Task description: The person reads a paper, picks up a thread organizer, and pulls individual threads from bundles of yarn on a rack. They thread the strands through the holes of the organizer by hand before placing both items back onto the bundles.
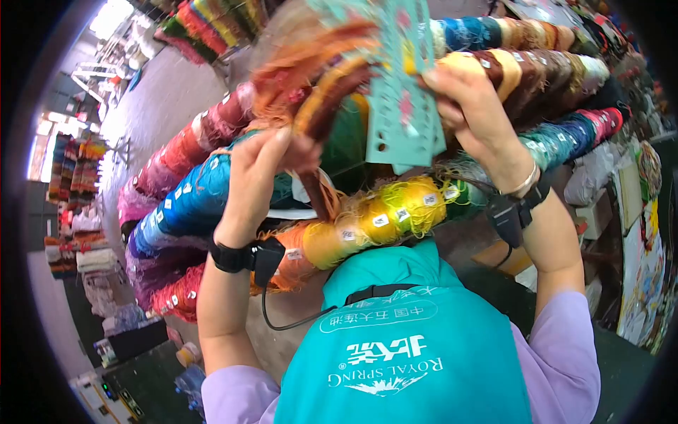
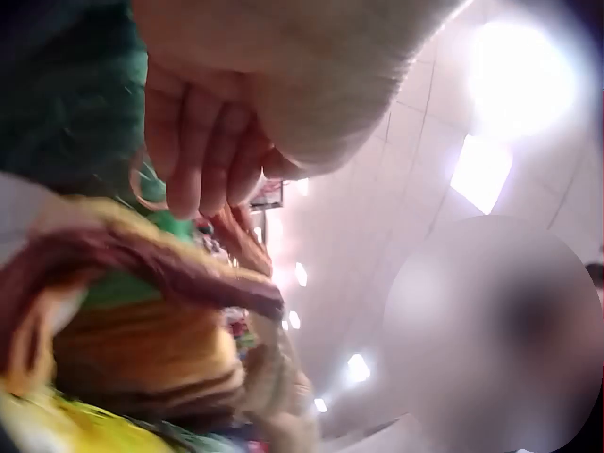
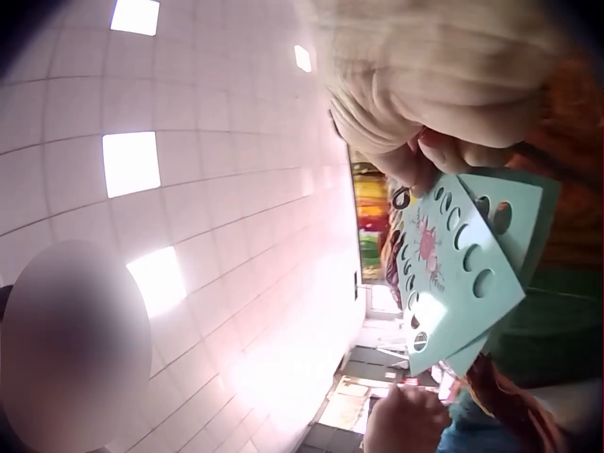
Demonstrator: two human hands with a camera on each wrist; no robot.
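Observation:
Teal cards (image 1: 399, 106) with rows of holes and a pink flower print hang from my right hand (image 1: 477, 116), whose thumb and fingers pinch one edge. In the right wrist view the cards (image 3: 462, 255) fan out below that hand (image 3: 434, 94). Orange threads (image 1: 282, 85) rise beside my left hand (image 1: 261, 173), which has its fingers curled round some of them; blur hides the exact grip. A brown and yellow thread bundle (image 2: 142, 260) passes under the left hand (image 2: 236, 113) in the left wrist view.
Yellow thread bundles (image 1: 381, 219) with small labels lie close below the hands. Blue bundles (image 1: 191, 191) curve away at left, and cream and brown ones (image 1: 530, 74) run behind the right hand. More thread hangs on a far rack (image 1: 74, 169).

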